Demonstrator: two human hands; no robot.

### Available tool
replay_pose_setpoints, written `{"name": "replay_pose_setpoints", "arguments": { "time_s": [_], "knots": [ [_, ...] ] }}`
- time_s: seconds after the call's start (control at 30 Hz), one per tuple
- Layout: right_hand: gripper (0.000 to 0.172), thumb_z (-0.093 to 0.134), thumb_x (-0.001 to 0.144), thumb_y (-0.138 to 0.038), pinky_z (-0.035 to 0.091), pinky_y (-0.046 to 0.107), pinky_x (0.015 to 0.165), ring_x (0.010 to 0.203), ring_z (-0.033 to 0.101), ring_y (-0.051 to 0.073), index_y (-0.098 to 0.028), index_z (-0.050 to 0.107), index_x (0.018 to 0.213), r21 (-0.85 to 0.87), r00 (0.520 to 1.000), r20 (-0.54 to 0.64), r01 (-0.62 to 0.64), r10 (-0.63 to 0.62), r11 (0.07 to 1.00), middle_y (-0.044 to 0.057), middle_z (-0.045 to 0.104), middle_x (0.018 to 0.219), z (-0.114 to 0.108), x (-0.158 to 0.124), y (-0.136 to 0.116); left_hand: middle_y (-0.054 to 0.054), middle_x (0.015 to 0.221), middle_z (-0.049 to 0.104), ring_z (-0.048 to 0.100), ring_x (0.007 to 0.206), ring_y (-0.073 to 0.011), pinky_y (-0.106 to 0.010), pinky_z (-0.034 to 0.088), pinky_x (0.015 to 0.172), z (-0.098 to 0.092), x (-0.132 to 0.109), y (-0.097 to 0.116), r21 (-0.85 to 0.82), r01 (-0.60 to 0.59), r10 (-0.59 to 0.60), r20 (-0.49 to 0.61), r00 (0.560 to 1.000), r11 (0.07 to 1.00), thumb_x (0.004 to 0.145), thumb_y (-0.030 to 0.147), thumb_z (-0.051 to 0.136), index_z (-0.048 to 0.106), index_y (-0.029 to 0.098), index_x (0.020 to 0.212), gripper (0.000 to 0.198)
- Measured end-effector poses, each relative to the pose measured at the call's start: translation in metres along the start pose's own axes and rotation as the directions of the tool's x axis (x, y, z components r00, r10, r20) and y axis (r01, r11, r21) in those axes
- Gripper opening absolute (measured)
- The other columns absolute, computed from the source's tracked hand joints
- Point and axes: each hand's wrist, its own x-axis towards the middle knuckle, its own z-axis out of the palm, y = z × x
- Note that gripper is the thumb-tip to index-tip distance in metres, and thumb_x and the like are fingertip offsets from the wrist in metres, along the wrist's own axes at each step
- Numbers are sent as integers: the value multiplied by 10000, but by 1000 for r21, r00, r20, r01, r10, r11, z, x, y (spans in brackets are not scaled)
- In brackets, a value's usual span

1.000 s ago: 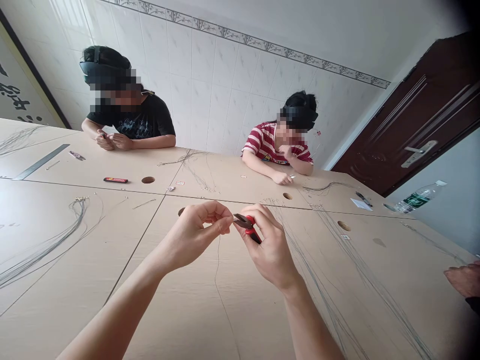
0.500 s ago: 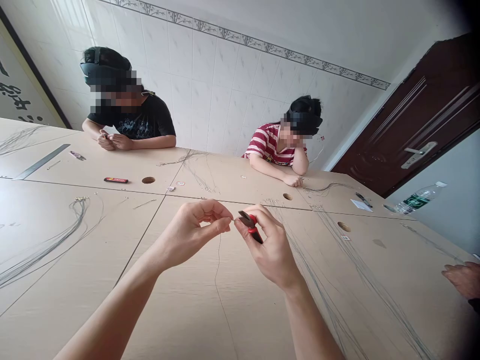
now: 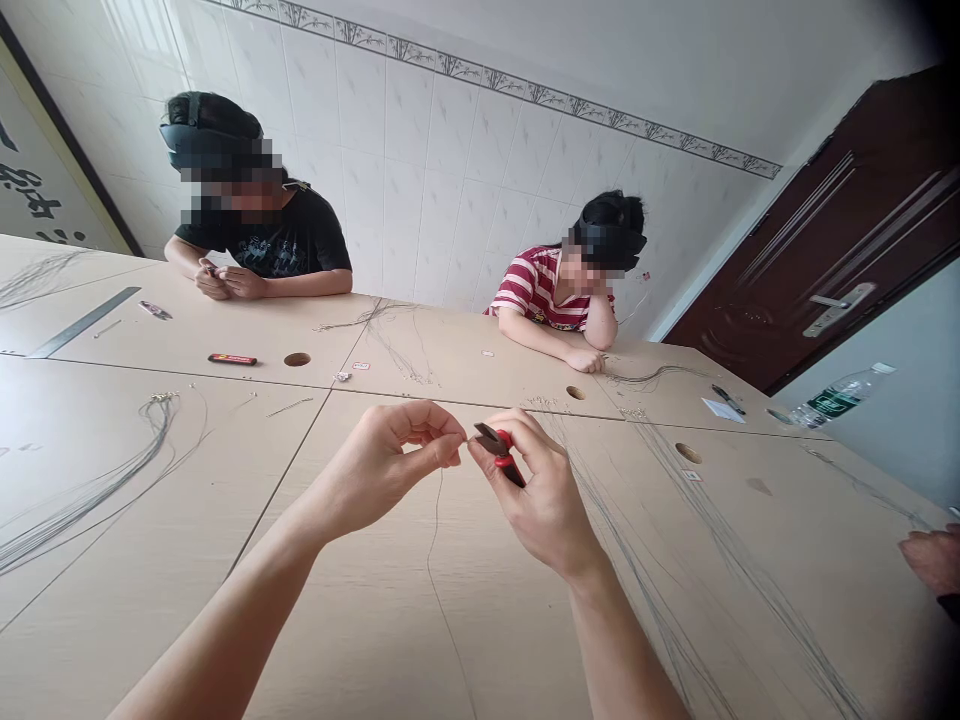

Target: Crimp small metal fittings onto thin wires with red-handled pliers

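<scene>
My left hand (image 3: pixel 390 460) is raised above the table with thumb and fingers pinched on the top end of a thin wire (image 3: pixel 433 540), which hangs down and trails across the table toward me. My right hand (image 3: pixel 536 490) is closed round small red-handled pliers (image 3: pixel 501 452). The dark jaws point left at the pinched wire end. The two hands are almost touching over the pale wooden table (image 3: pixel 360 620).
Bundles of thin wire lie at the left (image 3: pixel 97 480) and right (image 3: pixel 675 560). Two people sit across the table (image 3: pixel 259 240) (image 3: pixel 570 290). Another person's hand (image 3: pixel 930 560) rests at the right edge. A water bottle (image 3: pixel 836 397), a metal ruler (image 3: pixel 82 322) and a small red-black tool (image 3: pixel 231 359) lie farther off.
My hands have hardly moved, and the pliers' jaws stay at the wire end. The person in the striped shirt has leaned their head onto a raised hand.
</scene>
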Motion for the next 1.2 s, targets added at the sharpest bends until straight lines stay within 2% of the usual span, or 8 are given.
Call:
{"name": "replay_pose_setpoints", "arguments": {
  "time_s": [0.17,0.4,0.73,0.97,1.2],
  "knots": [
    [157,539,883,-82,411,285,772,794,500,141,-214,489,814,16,1000,8,8,-8,1000,-3,557,854,1,0,1,19,753,689,650,766,-130,-238,496,705,0,0,0,-2,0,0,7,1000,1000,889,313,607,690,209,829,146],
    [89,538,930,-184,420,274,745,805,522,140,-207,543,845,45,1000,4,-14,14,999,6,565,858,2,-1,2,16,747,667,627,749,-118,-230,491,701,1,0,1,-38,-12,12,10,1000,999,904,299,589,689,194,844,157],
    [103,538,932,-199,423,277,738,804,526,144,-209,527,830,49,1000,-8,-17,17,999,9,565,853,2,-1,2,9,790,683,635,787,-128,-247,495,742,1,0,2,-57,-13,13,-4,1000,998,906,304,593,677,187,844,156],
    [97,540,915,-155,424,285,748,796,512,143,-214,521,840,41,1000,10,-12,12,999,5,560,856,2,-2,2,1,888,729,660,859,-153,-285,512,802,3,-1,2,26,-29,29,21,999,999,900,298,603,689,212,891,123],
    [114,530,895,-110,424,300,766,794,500,148,-212,527,844,40,1000,29,-12,11,999,8,558,862,2,-2,2,18,817,713,646,800,-137,-276,512,768,3,-1,0,52,-46,46,1,999,998,897,268,587,676,218,852,113]
  ]
}}
